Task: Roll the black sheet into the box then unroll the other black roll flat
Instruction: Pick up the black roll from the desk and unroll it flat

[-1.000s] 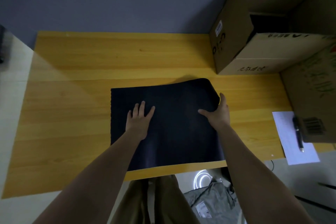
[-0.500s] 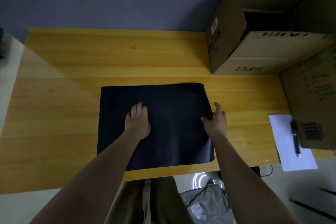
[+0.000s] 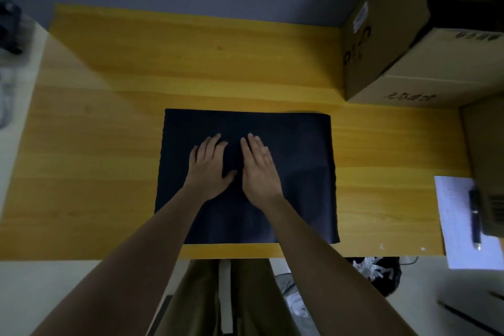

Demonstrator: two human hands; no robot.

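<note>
Both palms, left hand (image 3: 210, 165) and right hand (image 3: 259, 168), are spread open on the flat black sheet (image 3: 300, 172); the box (image 3: 403, 63) is cut off far right.

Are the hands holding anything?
No. The left hand and right hand lie flat, palms down, side by side on the middle of the black sheet. Nothing is gripped.

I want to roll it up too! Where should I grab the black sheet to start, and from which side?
Probably the near edge of the black sheet, coming from your side of the table. It lies flat under the left hand and right hand, so only its edges offer a lip. Pinch both near corners, then roll away from you.
</note>
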